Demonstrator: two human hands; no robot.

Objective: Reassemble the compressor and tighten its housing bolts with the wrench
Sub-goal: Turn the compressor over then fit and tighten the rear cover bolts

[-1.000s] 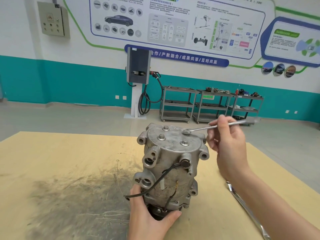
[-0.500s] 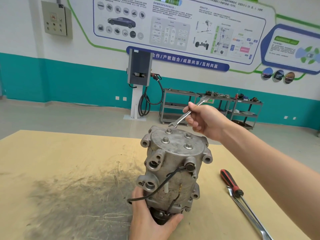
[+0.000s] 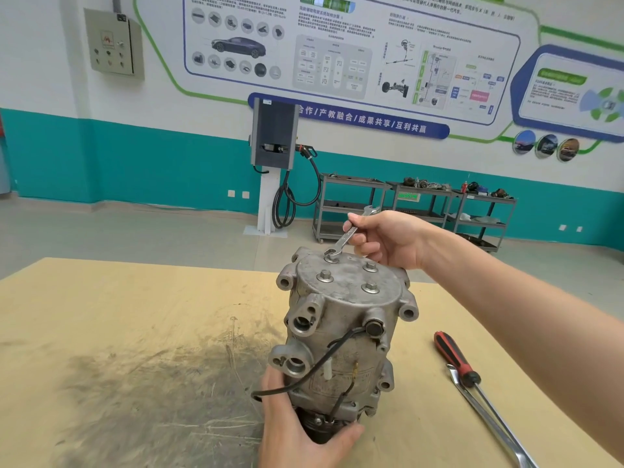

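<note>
A grey metal compressor (image 3: pixel 341 336) stands upright on the yellow table (image 3: pixel 118 315), its round top cover carrying several hex bolts (image 3: pixel 370 287). My left hand (image 3: pixel 304 430) grips the compressor's lower end from the front. My right hand (image 3: pixel 388 241) grips a silver open-end wrench (image 3: pixel 347 238) above the far side of the cover. The wrench's jaw sits on the far-left bolt (image 3: pixel 331 256). A black wire (image 3: pixel 304 376) loops down the housing.
A red-and-black handled screwdriver (image 3: pixel 456 361) and a long chrome bar (image 3: pixel 489 420) lie on the table to the right of the compressor. A dark smudged patch (image 3: pixel 152 393) marks the table at front left. Shelving carts and a charging post stand by the far wall.
My right hand lifted the wrench off the far-right bolt, swung it left, and lowered its jaw onto the far-left bolt. My left hand kept its hold on the compressor.
</note>
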